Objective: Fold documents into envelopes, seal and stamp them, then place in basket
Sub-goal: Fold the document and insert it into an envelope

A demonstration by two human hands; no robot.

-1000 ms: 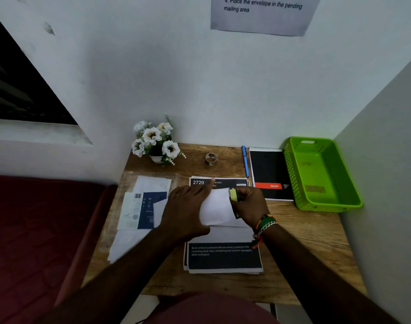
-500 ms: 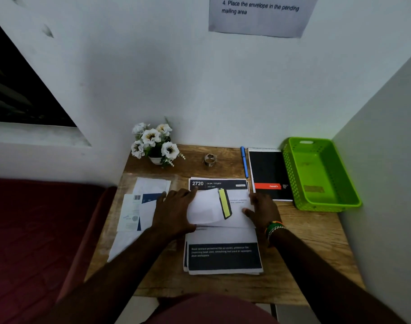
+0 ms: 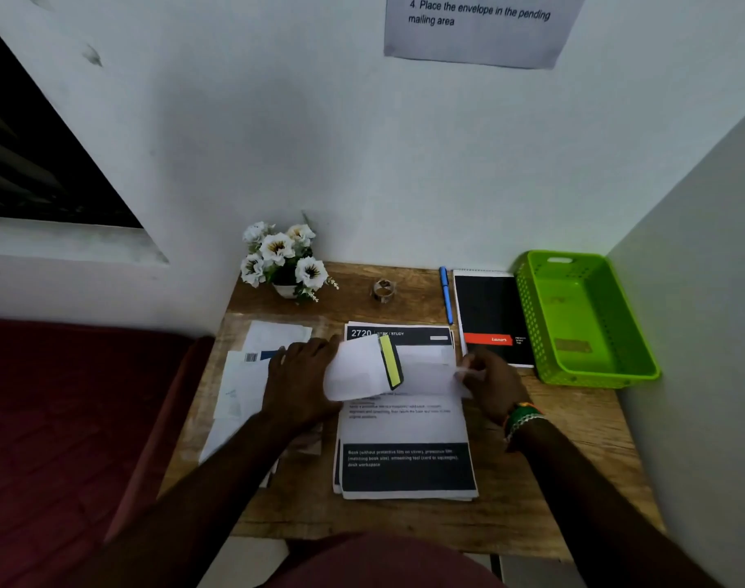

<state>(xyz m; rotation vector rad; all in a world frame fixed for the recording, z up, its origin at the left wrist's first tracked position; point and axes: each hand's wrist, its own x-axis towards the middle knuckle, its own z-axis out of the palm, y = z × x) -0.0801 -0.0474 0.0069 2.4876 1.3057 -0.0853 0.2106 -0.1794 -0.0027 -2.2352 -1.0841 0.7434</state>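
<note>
Head view shows a white envelope (image 3: pixel 355 371) lying over the far half of a stack of printed documents (image 3: pixel 404 435) near the middle of the table (image 3: pixel 574 460). Its flap stands open toward the right, and a yellow-green adhesive strip (image 3: pixel 390 367) with a dark border shows along that edge. A pale folded sheet (image 3: pixel 430 371) runs from the envelope's mouth to the right.

The left hand (image 3: pixel 298 384) lies flat on the envelope's left end, fingers spread and pressing it down. The right hand (image 3: pixel 489 384) pinches the right end of the folded sheet between thumb and fingers; how far the sheet is inside the envelope cannot be told.

Several things could go wrong from here, as I judge it. If the sheet goes in at an angle, its corner may catch the envelope's mouth and crumple. The bare strip could grab the sheet, or the top document beneath, should either brush it. The envelope rests on loose paper, so a firm push may slide it, and the stack with it, toward the left edge unless the left hand bears down. A flap pressed shut while the sheet pokes out would seal crooked.

The envelope looks thin and limp, slightly bowed upward at its near edge. A green basket (image 3: pixel 527 316) waits at the far right corner, well apart from both hands.
</note>
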